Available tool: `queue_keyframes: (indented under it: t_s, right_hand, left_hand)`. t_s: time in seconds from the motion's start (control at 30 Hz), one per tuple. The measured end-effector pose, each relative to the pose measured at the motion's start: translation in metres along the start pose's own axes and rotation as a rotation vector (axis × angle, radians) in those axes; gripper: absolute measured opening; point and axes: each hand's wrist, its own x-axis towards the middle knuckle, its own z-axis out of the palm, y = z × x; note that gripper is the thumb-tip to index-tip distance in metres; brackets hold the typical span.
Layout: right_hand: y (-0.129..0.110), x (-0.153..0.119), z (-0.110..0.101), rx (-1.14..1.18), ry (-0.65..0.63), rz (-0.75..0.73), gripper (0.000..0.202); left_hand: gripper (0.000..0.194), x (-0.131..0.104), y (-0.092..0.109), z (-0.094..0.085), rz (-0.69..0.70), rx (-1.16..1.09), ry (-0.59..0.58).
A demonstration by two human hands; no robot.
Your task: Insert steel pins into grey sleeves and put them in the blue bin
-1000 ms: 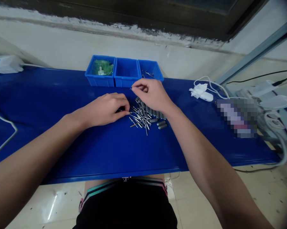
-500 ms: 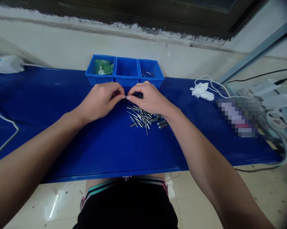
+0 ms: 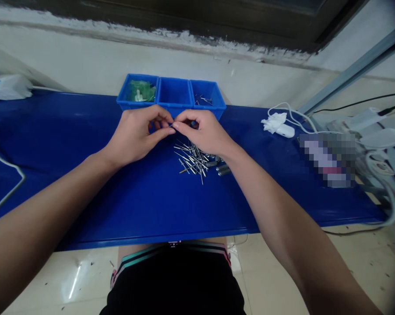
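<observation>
My left hand (image 3: 135,133) and my right hand (image 3: 206,131) meet above the far part of the table, fingertips pinched close together. Between them shows the thin shaft of a blind rivet (image 3: 171,126); the rest of it is hidden by the fingers. Something dark (image 3: 194,125) shows within the curl of my right hand, too covered to make out. Just below the hands lies a loose pile of silvery blind rivets (image 3: 192,159). Grey metal cylinders (image 3: 222,169) lie at the pile's right side, partly behind my right wrist.
Three joined blue bins stand behind my hands: the left bin (image 3: 121,97) holds green packets, the right bin (image 3: 221,98) a few metal pins. A white device (image 3: 284,130) with a cable, a blurred-out object (image 3: 329,162) and more cables occupy the right of the blue table (image 3: 145,210).
Both hands have risen slightly, away from the pile and toward the bins. A thin shaft now shows between the fingertips, and my left fingers are spread a little more.
</observation>
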Motion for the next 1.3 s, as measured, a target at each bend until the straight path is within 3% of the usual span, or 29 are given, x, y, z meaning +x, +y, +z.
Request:
queue_keyframes:
  t_s: [0.23,0.47,0.57,0.67,0.8,1.0,1.3]
  right_hand:
    - [-0.002,0.003,-0.002,0.014,0.118,0.045,0.018]
    - [0.0,0.004,-0.003,0.084,0.157,0.052,0.019]
    - [0.007,0.007,-0.007,0.176,0.232,0.161,0.029]
    - [0.018,0.01,-0.013,0.259,0.385,0.322,0.039]
    - [0.028,0.013,-0.021,0.313,0.502,0.442,0.04]
    - [0.036,0.012,-0.022,0.289,0.549,0.487,0.034]
    - [0.042,0.012,-0.023,0.252,0.536,0.45,0.038]
  left_hand:
    - [0.044,0.002,-0.006,-0.001,0.007,0.141,-0.021]
    - [0.044,0.002,-0.004,-0.002,0.025,0.138,-0.025]
    - [0.045,0.001,-0.005,0.0,0.019,0.135,-0.036]
    - [0.047,0.0,-0.007,0.004,0.036,0.135,-0.107]
    - [0.053,-0.003,-0.006,0.01,0.168,0.12,-0.248]
    - [0.047,-0.007,-0.003,0.016,0.174,0.155,-0.403]
    - [0.035,-0.003,-0.008,0.017,0.258,0.096,-0.362]
